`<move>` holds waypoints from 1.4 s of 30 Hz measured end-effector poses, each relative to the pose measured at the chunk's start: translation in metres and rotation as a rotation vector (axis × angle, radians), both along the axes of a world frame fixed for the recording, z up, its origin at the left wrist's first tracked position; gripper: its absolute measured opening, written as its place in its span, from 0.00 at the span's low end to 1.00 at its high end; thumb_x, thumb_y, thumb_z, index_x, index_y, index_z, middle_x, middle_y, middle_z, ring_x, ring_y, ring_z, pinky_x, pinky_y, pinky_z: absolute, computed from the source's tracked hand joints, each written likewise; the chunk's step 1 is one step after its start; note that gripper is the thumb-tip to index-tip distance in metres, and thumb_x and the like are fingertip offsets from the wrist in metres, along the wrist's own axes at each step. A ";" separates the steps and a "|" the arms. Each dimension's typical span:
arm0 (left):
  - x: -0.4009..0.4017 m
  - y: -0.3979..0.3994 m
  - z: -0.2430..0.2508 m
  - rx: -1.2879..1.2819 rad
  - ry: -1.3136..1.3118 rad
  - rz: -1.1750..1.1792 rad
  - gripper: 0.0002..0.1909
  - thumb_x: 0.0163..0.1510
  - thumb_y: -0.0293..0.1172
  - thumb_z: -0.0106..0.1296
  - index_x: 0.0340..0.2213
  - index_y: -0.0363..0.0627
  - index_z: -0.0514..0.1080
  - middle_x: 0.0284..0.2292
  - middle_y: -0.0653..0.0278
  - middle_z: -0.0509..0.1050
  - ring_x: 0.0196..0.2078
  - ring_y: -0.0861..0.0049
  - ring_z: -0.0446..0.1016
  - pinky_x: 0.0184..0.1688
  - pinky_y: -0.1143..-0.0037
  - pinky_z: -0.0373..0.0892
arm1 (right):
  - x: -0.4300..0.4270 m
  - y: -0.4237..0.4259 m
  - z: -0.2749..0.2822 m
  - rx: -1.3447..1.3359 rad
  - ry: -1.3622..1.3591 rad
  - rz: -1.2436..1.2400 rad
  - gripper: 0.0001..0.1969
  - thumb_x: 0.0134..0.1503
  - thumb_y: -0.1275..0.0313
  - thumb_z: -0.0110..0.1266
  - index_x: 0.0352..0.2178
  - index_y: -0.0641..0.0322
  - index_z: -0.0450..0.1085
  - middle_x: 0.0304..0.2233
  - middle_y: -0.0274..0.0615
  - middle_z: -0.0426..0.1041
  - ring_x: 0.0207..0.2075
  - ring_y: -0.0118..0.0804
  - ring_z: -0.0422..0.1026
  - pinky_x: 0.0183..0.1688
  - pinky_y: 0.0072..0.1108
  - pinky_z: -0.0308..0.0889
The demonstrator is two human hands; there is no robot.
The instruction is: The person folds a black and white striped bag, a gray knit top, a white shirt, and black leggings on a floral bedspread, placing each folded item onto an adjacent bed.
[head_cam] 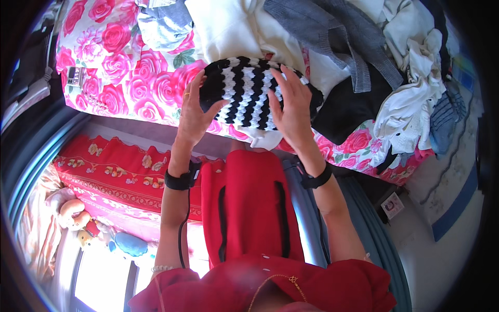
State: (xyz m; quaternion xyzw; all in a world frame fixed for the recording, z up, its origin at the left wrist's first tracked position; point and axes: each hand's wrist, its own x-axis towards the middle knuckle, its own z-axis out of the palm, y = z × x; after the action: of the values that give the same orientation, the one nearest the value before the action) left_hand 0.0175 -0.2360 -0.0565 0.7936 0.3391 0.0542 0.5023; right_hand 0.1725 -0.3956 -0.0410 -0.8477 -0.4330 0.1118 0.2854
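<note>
A folded black-and-white striped knit garment (249, 93) lies in front of me near the edge of the bed. My left hand (196, 105) is at its left side, with the thumb over the knit and the other fingers along the outer edge. On the opposite side, my right hand (290, 103) rests over the garment with its fingers spread. Neither hand is closed around the fabric. A bit of white cloth (267, 139) sticks out below the knit and hangs over the bed's edge.
The rose-print bed cover (128, 78) holds white fabric (226, 31), a grey ribbed knit (343, 39), a black cloth (351, 103) and rumpled white clothes (407, 97). A small device (74, 76) lies far left. Stuffed toys (74, 214) sit behind, below a red embroidered cloth (128, 167).
</note>
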 end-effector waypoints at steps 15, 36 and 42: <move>0.019 -0.004 -0.063 0.287 0.247 0.228 0.36 0.48 0.44 0.52 0.54 0.46 0.52 0.48 0.48 0.58 0.50 0.53 0.55 0.53 0.60 0.48 | -0.009 -0.037 -0.055 -0.252 -0.076 0.054 0.28 0.50 0.67 0.51 0.53 0.49 0.55 0.54 0.54 0.53 0.56 0.51 0.52 0.54 0.42 0.48; -0.014 -0.010 -0.053 -0.404 0.066 0.347 0.28 0.35 0.37 0.65 0.37 0.33 0.67 0.32 0.55 0.72 0.33 0.73 0.72 0.36 0.75 0.67 | 0.023 -0.123 -0.090 -0.298 0.533 -0.837 0.37 0.37 0.53 0.65 0.39 0.76 0.62 0.35 0.50 0.68 0.35 0.38 0.68 0.40 0.23 0.64; -0.014 -0.023 -0.050 0.356 -0.117 0.251 0.23 0.37 0.36 0.63 0.33 0.36 0.68 0.24 0.57 0.72 0.25 0.65 0.71 0.30 0.73 0.66 | 0.006 -0.112 -0.087 -0.241 0.499 -0.881 0.38 0.36 0.55 0.66 0.40 0.77 0.60 0.34 0.49 0.68 0.37 0.40 0.68 0.42 0.24 0.62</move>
State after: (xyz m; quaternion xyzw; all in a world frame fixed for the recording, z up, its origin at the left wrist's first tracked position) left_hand 0.0038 -0.2585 -0.1067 0.8168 0.3907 0.2209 0.3626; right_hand 0.1789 -0.5081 -0.1279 -0.9238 0.0618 0.2290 0.3005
